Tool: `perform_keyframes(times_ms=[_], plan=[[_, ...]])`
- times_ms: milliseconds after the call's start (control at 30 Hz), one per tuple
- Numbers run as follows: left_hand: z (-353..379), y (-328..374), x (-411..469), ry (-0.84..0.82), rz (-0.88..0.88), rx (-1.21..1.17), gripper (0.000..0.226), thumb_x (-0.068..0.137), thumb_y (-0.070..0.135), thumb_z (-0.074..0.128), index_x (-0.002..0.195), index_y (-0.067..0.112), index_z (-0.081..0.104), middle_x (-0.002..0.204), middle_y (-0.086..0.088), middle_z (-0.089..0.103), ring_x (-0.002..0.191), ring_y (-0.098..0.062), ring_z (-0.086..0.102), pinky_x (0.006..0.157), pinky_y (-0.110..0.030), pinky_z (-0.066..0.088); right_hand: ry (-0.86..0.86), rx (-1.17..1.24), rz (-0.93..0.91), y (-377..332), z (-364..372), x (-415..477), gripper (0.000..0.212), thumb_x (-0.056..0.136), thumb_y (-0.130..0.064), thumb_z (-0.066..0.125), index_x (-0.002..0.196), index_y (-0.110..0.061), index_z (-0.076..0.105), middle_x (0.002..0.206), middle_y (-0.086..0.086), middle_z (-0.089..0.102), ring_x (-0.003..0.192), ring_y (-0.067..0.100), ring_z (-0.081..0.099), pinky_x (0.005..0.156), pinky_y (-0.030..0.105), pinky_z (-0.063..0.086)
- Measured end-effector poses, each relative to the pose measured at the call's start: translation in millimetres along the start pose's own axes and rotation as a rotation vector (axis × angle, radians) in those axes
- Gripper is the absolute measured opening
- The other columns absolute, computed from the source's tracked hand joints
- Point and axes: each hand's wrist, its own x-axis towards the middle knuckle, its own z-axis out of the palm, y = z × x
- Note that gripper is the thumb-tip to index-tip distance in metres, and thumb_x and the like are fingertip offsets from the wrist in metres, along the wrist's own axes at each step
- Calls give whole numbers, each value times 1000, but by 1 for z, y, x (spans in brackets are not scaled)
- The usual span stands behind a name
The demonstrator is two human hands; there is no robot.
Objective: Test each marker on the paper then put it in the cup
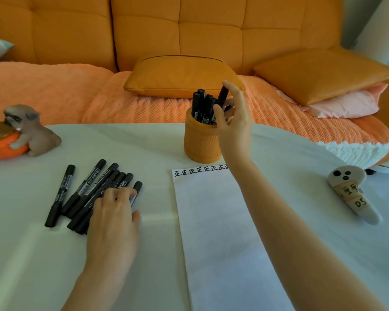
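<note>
Black marker (222, 96) was pinched in the right hand (234, 126) over the orange ribbed cup (200, 142). The left hand (114, 216) lay on the loose black markers (85, 187); whether it gripped one could not be told.

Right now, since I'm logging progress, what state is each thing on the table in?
Cup: upright, other markers standing in it, capped.
Held marker: capped, tilted over the cup, pinched by the right hand.
Loose markers: capped, lying in a pile on the table.
Paper: flat, row of marks along its top edge.
Left hand: resting on the pile.
</note>
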Motion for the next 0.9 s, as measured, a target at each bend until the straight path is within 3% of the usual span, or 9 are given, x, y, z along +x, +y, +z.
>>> perform_keyframes(times_ms=[133, 267, 367, 567, 700, 800, 867, 900], plan=[[2, -1, 1, -14, 0, -27, 37, 79, 2, 65, 115, 8, 57, 113, -13, 56, 102, -33, 52, 83, -42, 43, -24, -45, -16, -1, -1, 3, 42, 93, -6, 54, 133, -16, 51, 104, 1, 50, 75, -1, 48, 72, 9, 42], [3, 0, 1, -20, 14, -83, 34, 78, -2, 65, 110, 7, 58, 105, -13, 60, 96, -32, 57, 80, -43, 45, -104, -128, -35, -5, 0, 14, 40, 91, -7, 56, 129, -19, 54, 103, 2, 55, 80, 12, 51, 70, 27, 49], [3, 0, 0, -20, 19, -92, 34, 78, -2, 64, 110, 7, 57, 105, -11, 61, 97, -31, 57, 81, -42, 46, -186, -277, -25, -3, 1, 17, 38, 88, -7, 59, 124, -20, 56, 102, 0, 59, 81, 11, 49, 65, 34, 49], [2, 2, 0, -3, 27, -132, 33, 81, 0, 61, 113, 8, 57, 108, -9, 61, 98, -29, 57, 83, -42, 47, -147, -288, -47, 6, -2, 6, 43, 89, -8, 59, 131, -15, 55, 110, 6, 52, 84, 12, 48, 68, 35, 50], [-2, 7, -1, 56, 83, -210, 28, 83, 4, 60, 110, 12, 58, 103, -2, 61, 92, -24, 58, 75, -35, 47, -80, -273, -66, -3, -7, -2, 61, 89, -6, 58, 146, -16, 36, 110, 4, 39, 83, 13, 45, 64, 21, 44], [-5, 13, 0, 84, 127, -354, 24, 84, 7, 62, 104, 20, 59, 94, 6, 61, 82, -15, 58, 69, -24, 42, -50, -173, 2, -20, -15, -24, 41, 92, -14, 56, 132, -17, 51, 102, 4, 49, 75, 7, 47, 63, 20, 42], [-7, 17, 1, 82, 163, -477, 24, 82, 8, 64, 99, 25, 59, 93, 11, 63, 83, -7, 58, 69, -17, 44, -177, -43, 190, -32, -20, -45, 19, 94, -25, 57, 112, -18, 62, 84, -4, 56, 65, 2, 47, 59, 17, 39], [-8, 19, 1, 78, 184, -520, 25, 82, 8, 65, 98, 26, 60, 93, 14, 63, 84, -6, 59, 70, -13, 44, -272, 45, 297, -37, -22, -55, 18, 94, -31, 58, 103, -17, 65, 75, -8, 56, 60, 1, 47, 57, 15, 38]])
